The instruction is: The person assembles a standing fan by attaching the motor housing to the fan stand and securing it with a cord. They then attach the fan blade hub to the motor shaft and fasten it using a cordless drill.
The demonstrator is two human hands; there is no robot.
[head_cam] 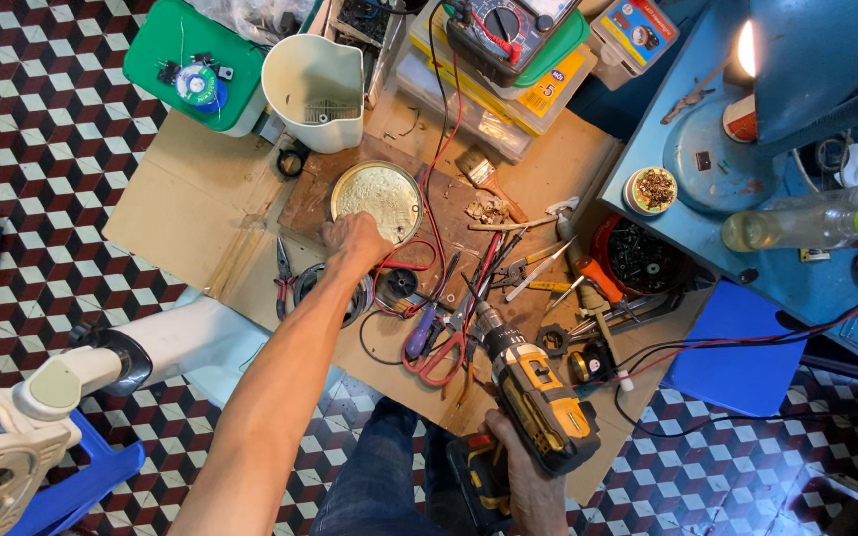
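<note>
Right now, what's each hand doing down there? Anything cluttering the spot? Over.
Left hand reaching at round metal lid edge, grip hidden. Right hand shut on yellow cordless drill. Pliers, screwdrivers, red wires crowd the cardboard.

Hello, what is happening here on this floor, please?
A person sits over a sheet of cardboard strewn with tools. The left hand reaches forward and rests at the edge of a round metal dish. The right hand holds a yellow and black cordless drill, pointing away from the body. Pliers, screwdrivers and red wires lie around, with a white jug further back.
</note>
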